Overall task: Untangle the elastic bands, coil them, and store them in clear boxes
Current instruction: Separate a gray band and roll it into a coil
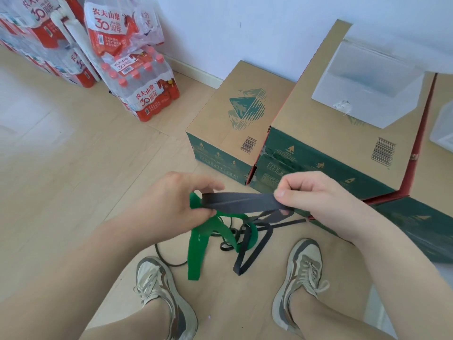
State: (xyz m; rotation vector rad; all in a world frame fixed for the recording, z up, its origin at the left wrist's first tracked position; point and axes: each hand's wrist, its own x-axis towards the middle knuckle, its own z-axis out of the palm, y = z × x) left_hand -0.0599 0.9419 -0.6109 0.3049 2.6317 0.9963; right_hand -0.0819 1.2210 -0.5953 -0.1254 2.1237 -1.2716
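The left hand (180, 201) and right hand (318, 200) each pinch one end of a flat dark grey elastic band (242, 201), holding it level above a green elastic band (196, 253) tangled with thinner dark bands (250, 251) over the wooden floor (73, 180), in front of a clear box (367, 92) resting on a cardboard carton (318, 123).

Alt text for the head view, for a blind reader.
The left hand and right hand pinch a grey elastic band between them; a green band hangs tangled with it. A clear box sits on a carton.
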